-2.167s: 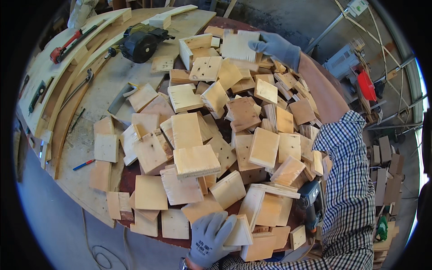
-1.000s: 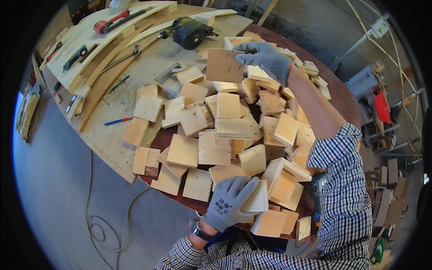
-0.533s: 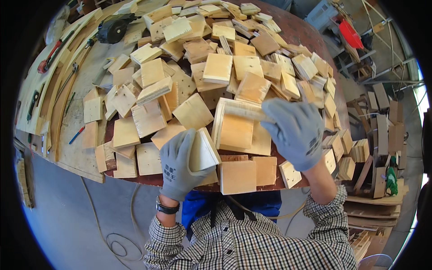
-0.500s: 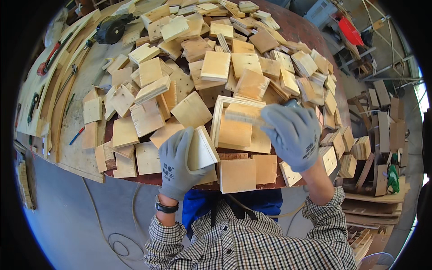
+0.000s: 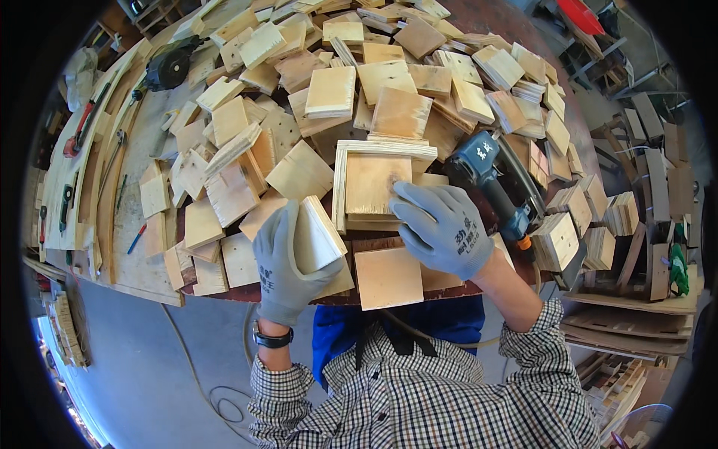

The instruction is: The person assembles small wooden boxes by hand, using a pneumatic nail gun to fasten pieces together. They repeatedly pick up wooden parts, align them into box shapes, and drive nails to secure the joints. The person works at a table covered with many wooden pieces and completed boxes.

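Observation:
My left hand [image 5: 288, 258], in a grey work glove, is closed around a thick plywood block [image 5: 323, 233] held on edge at the table's front. A square wooden board [image 5: 378, 179] lies against the inner corner of an L-shaped plywood frame [image 5: 340, 179] in front of me. My right hand [image 5: 445, 228], also gloved, grips that board by its right edge, with the fingertips on its top face. Just right of this hand a blue nail gun [image 5: 486, 168] lies on the table. Another square board [image 5: 389, 278] sits at the front edge, between my hands.
A large heap of square plywood pieces [image 5: 329, 91] covers the table beyond my hands. Hand tools with red handles [image 5: 78, 135] and a black tool [image 5: 173, 63] lie at the left. Stacked blocks [image 5: 555, 241] stand at the right edge. A hose [image 5: 179, 344] trails on the floor.
My right hand has come down and inward to the square board at the frame's corner. The nail gun, mostly hidden before, now shows. My left hand keeps its block.

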The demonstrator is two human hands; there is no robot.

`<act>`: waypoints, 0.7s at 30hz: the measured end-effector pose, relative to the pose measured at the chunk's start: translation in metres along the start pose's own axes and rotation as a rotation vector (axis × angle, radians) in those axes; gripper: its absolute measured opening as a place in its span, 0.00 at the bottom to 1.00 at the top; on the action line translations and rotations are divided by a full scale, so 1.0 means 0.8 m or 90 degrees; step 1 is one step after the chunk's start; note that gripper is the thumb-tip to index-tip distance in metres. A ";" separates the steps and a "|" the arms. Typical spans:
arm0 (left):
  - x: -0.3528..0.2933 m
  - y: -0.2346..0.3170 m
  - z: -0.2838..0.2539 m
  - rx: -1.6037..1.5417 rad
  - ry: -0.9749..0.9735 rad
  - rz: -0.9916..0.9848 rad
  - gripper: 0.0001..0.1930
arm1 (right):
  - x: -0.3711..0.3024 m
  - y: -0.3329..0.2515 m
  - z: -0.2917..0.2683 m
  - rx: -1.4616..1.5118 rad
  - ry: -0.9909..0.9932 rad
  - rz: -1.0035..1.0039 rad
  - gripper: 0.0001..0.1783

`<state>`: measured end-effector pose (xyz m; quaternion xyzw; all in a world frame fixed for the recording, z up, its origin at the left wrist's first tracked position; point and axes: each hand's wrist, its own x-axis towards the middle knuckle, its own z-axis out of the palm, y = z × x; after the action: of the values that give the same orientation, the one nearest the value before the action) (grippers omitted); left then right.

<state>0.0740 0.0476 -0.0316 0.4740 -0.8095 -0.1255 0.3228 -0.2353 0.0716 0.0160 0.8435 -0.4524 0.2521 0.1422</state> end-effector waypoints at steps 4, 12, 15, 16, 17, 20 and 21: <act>0.003 0.001 0.000 -0.025 -0.009 0.002 0.57 | -0.004 0.000 -0.004 0.059 -0.002 0.049 0.29; 0.001 0.004 -0.006 -0.017 -0.016 -0.016 0.53 | 0.016 0.004 -0.004 0.054 -0.229 0.239 0.53; 0.003 0.006 -0.003 -0.018 -0.019 -0.019 0.53 | 0.015 0.004 0.006 0.024 -0.243 0.231 0.52; 0.004 0.005 -0.003 -0.018 -0.022 -0.018 0.53 | 0.014 0.004 0.009 0.026 -0.232 0.228 0.51; 0.004 0.005 -0.002 -0.019 -0.025 -0.017 0.54 | 0.012 0.003 0.010 0.028 -0.222 0.225 0.51; 0.002 0.004 -0.008 -0.008 -0.024 -0.018 0.54 | 0.016 -0.001 0.012 0.013 -0.210 0.211 0.50; 0.002 0.004 -0.007 -0.008 -0.022 -0.018 0.54 | 0.018 -0.001 0.010 -0.001 -0.213 0.208 0.50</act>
<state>0.0744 0.0486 -0.0249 0.4811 -0.8076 -0.1432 0.3098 -0.2259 0.0588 0.0174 0.7890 -0.6005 0.1279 0.0233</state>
